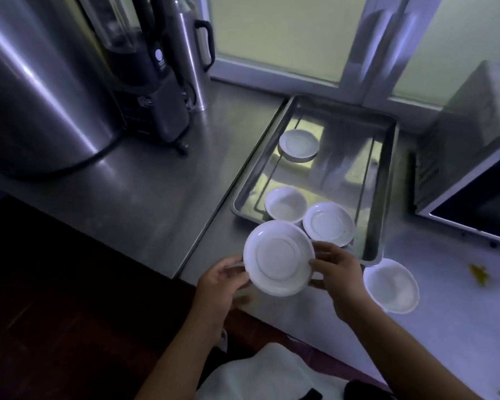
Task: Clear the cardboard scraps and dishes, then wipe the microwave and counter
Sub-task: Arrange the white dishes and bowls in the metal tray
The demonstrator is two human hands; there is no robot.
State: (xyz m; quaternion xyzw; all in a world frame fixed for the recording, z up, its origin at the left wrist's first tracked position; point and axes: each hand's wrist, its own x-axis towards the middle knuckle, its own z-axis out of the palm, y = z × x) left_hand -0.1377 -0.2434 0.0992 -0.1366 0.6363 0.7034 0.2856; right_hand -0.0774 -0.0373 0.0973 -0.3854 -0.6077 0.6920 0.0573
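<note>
I hold a white plate (277,258) above the counter's front edge, its underside facing me. My left hand (223,281) grips its left rim and my right hand (339,272) pinches its right rim. Just beyond it lies a steel tray (386,180) with a white bowl (285,204), a white plate (328,223) and, at the far end, another white dish (299,144). A white bowl (390,285) sits on the counter to the right of my right hand. The microwave (474,186) stands at the right edge.
A large steel urn (38,90), a dark blender base (153,90) and a steel flask (192,56) stand at the back left on the counter (145,197). A yellowish scrap (479,274) lies on the counter at the right. A window runs along the back.
</note>
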